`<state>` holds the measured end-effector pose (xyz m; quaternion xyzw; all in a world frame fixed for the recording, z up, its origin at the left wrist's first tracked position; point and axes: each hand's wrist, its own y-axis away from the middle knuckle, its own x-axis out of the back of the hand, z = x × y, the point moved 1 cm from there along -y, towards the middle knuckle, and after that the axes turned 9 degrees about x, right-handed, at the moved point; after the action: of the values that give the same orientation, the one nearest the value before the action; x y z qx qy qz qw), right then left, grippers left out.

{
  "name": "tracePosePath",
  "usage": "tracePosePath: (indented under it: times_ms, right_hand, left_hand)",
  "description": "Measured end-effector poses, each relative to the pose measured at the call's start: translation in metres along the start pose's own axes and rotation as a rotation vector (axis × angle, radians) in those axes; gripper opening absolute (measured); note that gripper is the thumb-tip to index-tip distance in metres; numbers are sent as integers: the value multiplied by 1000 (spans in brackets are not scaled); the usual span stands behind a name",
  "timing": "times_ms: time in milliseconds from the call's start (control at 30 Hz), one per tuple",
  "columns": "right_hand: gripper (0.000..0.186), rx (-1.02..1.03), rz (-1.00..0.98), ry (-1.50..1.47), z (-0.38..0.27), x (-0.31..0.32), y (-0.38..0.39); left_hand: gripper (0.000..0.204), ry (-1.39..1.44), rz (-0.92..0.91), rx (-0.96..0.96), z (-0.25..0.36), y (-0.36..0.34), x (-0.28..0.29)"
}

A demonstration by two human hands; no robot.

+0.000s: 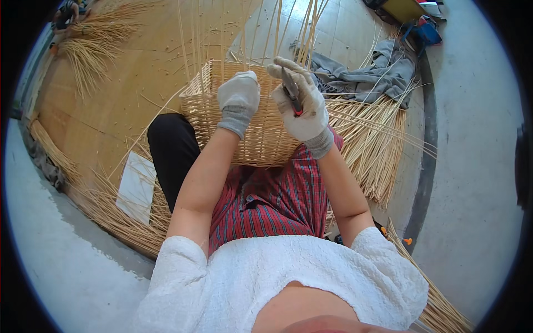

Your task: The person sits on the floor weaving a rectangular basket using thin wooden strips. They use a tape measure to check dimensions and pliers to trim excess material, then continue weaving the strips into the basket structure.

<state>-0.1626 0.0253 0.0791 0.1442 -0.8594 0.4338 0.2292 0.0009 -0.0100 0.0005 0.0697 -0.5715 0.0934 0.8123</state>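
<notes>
A pale wicker basket [261, 125], partly woven, rests against my lap, with long upright stakes rising from its far side. My left hand [240, 95], in a white glove with a grey cuff, is closed at its upper edge; the fingertips are hidden behind the weave. To the right, my right hand [302, 100], also gloved and stained at the fingers, is raised over the basket's right side. Against its palm it holds a metal hand tool [290, 89] with a grey, tapered end and red on the handle. Whether this is pliers or cutters I cannot tell.
Loose wicker rods [377, 150] lie in a heap at my right, beneath a grey cloth [383, 72]. More rods [119, 216] spread at my left around a white board [136, 186]. Another bundle [89, 58] lies far left, near a person [68, 12].
</notes>
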Motion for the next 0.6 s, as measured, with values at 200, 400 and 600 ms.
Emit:
tracePosePath:
  times_ms: [200, 400, 600]
  right_hand:
    - [43, -377, 324, -134, 29, -2, 62]
    - [49, -648, -392, 169, -20, 53, 39]
    - [34, 92, -751, 1166, 18, 70, -52]
  left_hand:
    - [38, 84, -115, -151, -16, 33, 16]
    - [53, 187, -58, -107, -26, 48, -8]
    - [49, 237, 24, -115, -22, 50, -14]
